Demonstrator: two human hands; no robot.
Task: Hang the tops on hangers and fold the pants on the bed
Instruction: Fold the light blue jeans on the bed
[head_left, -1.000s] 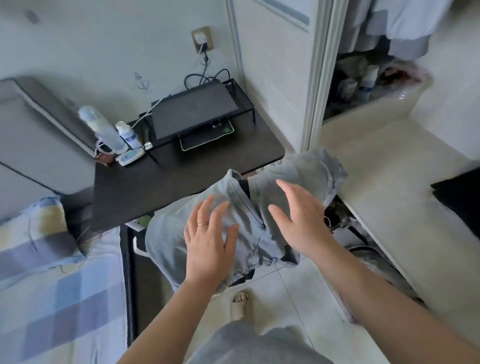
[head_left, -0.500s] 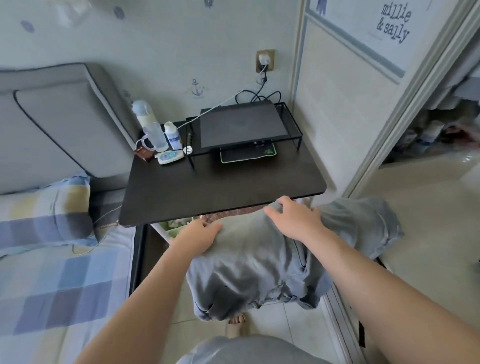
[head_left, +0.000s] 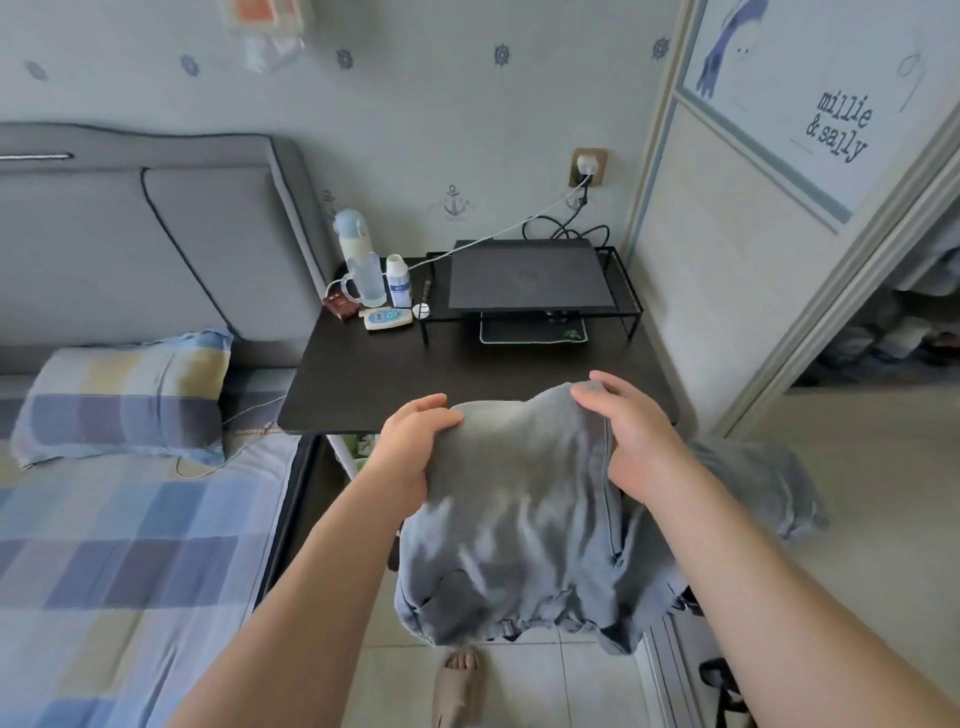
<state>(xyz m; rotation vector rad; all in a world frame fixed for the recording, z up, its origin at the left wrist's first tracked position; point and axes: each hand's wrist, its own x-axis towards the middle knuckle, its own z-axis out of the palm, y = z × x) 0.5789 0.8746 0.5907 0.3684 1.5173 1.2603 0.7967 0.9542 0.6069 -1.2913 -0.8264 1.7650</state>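
Dark tabletop (head_left: 467, 364) at twelve o'clock, checked bed (head_left: 130, 545) at nine, tiled floor (head_left: 571, 686) beneath. My left hand (head_left: 415, 441) and right hand (head_left: 634, 436) grip grey pants (head_left: 519, 519) at the tabletop's near edge.

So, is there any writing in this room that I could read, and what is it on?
"millie & sally": on the poster on the sliding door, upper right.
White bottle on the bedside table: label too small to read.
Small device beside it: screen blurred.
Mouse pad: green logo only, no legible words.
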